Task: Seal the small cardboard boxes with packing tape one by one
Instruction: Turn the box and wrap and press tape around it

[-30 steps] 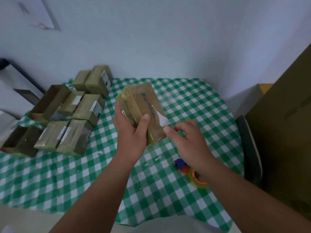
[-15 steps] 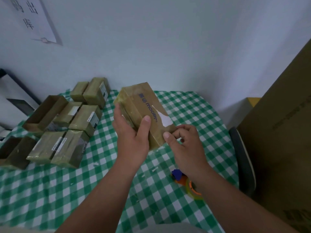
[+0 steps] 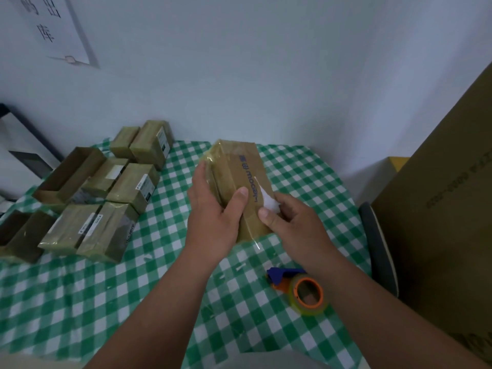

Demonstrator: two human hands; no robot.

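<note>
A small brown cardboard box (image 3: pixel 241 166) with blue print and clear tape over it is held above the table's middle. My left hand (image 3: pixel 213 217) grips its left side, thumb on top. My right hand (image 3: pixel 295 225) holds its near right corner, thumb pressed on the top beside a white label patch (image 3: pixel 267 199). A loose tape end hangs under the box's near edge. The tape dispenser (image 3: pixel 303 290), orange core with a blue blade guard, lies on the cloth below my right wrist.
Several taped small boxes (image 3: pixel 133 187) and open cardboard trays (image 3: pixel 68 174) sit at the left on the green checked tablecloth (image 3: pixel 80 302). A big cardboard carton (image 3: pixel 439 209) stands at the right, with a dark chair back (image 3: pixel 378 251) beside it. A wall runs behind.
The view tilted up. My right hand came against the box's near right corner and its thumb now presses the top. The left hand keeps its grip.
</note>
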